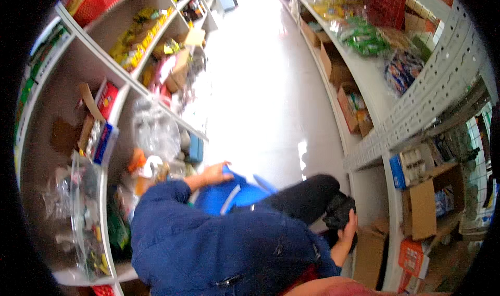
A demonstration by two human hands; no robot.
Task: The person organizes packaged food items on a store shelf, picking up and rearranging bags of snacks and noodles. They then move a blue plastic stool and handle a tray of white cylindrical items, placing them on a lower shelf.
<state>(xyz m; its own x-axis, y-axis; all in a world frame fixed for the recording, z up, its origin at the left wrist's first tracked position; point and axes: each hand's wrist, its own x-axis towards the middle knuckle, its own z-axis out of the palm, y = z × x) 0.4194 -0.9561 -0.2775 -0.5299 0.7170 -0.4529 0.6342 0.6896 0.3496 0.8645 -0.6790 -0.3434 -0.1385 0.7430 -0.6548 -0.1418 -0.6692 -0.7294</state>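
Just left of the middle, my left hand [214, 174] reaches out with its fingers bent over the edge of a blue plastic thing [216, 196] that has a pale strip across it. My sleeve and leg hide much of it, so its exact kind is unclear. At the right, beside my knee, my right hand [348, 231] grips a dark, crumpled black bundle [338, 211], which is blurred and partly covered by the fingers. My dark blue jacket and black trouser leg fill the lower middle.
White shelves [117, 77] on the left hold bagged goods, a clear plastic bag [155, 129] and a small blue box [196, 148]. Right-hand shelving holds green packets [362, 37], open cardboard boxes [423, 207] and an orange box [413, 257]. A shiny pale floor [260, 87] runs between them.
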